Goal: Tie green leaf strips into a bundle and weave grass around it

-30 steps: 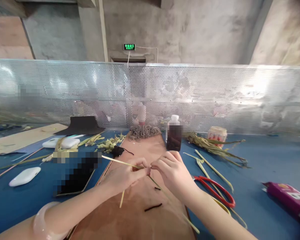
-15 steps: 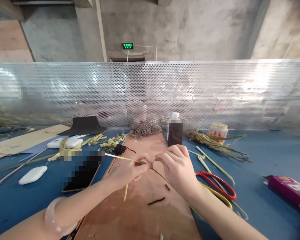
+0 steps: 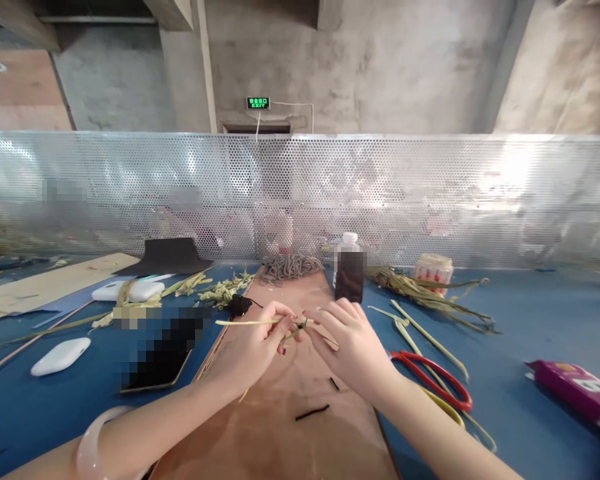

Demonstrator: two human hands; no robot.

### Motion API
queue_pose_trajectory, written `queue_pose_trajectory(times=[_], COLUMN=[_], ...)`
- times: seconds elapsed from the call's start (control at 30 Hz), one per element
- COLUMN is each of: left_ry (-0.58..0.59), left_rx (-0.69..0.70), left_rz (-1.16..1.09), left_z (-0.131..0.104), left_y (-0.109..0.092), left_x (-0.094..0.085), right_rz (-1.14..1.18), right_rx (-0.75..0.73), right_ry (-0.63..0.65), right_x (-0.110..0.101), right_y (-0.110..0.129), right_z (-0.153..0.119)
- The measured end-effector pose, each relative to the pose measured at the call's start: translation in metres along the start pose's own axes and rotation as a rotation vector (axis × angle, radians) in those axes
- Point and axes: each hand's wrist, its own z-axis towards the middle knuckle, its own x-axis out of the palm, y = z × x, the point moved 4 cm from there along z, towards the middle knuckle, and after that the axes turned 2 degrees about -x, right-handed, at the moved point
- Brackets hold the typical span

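My left hand (image 3: 260,350) is over the brown board, thumb and fingers pinched on a pale straw strip (image 3: 243,323) whose free end sticks out leftward. A small dark green crossing or knot of strip (image 3: 299,326) shows at its fingertips. From the right, my right hand (image 3: 347,343) meets it with bent fingers closed at the same spot, gripping the strip there; its thumb is partly hidden. Another strip end hangs below my left hand. On the board (image 3: 275,440) lie two short black cord pieces (image 3: 312,413).
Red-handled scissors (image 3: 435,380) and loose strips lie right, below a dark bottle (image 3: 349,277), dried leaves (image 3: 420,293) and a jar (image 3: 434,270). A phone (image 3: 163,360), white case (image 3: 61,357) and black thread bundle (image 3: 239,305) lie left. Grey cord (image 3: 293,267) sits before a perforated metal screen (image 3: 405,200).
My left hand has turned and its fingers have shifted around the crossing. The strip's left end now lies nearly level. My right hand stays close, its fingers lower. The whole view has shifted slightly.
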Motion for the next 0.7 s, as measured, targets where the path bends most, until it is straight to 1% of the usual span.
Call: queue_pose_trajectory(times=[0.03,0.1,0.2,0.3,0.43,0.57,0.7], left_ry=[0.021,0.052,0.067,0.055,0.026,0.014,-0.009], left_rx=[0.003,-0.003,-0.022,-0.014,0.013,0.033,0.022], left_rz=[-0.018,-0.051,-0.081,-0.058,-0.059,-0.081,-0.099], left_z=[-0.001,-0.002,-0.002,-0.001,-0.002,-0.004,-0.006], left_y=[-0.001,-0.003,-0.004,-0.001,0.003,0.001,0.000], left_x=[0.001,0.001,0.001,0.001,0.000,-0.001,-0.001], right_rz=[0.070,0.223,0.369,0.376,0.366,0.345,0.348], right_rx=[-0.005,0.004,0.039,0.071,0.048,0.048,0.066], right_ry=[0.042,0.086,0.091,0.094,0.084,0.078,0.070], right_x=[0.004,0.011,0.018,0.021,0.020,0.017,0.017], right_y=[0.001,0.002,0.001,-0.001,0.000,0.002,0.002], right_z=[0.000,-0.001,-0.002,-0.004,-0.004,-0.003,-0.004])
